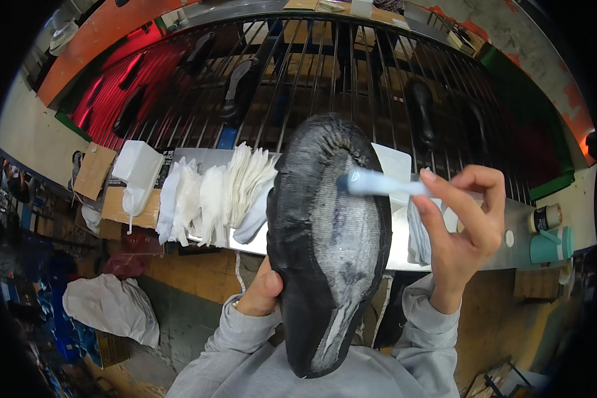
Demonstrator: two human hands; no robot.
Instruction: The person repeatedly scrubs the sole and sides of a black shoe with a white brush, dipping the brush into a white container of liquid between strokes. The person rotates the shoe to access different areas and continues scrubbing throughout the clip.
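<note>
A black lasted shoe upper (292, 255) stands toe-up before me, its underside facing me. Puckered leather rings the toe, and a pale, fibrous insole with dark smears fills the middle. My left hand (261, 292) grips its left edge, thumb in sight and the other fingers hidden behind it. Between the thumb and fingers of my right hand (469, 222) is a brush with a pale blue handle (385, 184), slightly blurred. Its dark tip meets the insole just below the toe pleats, or hovers very close; I cannot tell which.
Behind the shoe runs a rack of metal bars (325, 73) with several black shoes (420, 109). White cloth gloves (209, 199) hang along the metal ledge, beside a white plastic container (138, 166). At right are a teal mug (552, 245) and a small jar (545, 217).
</note>
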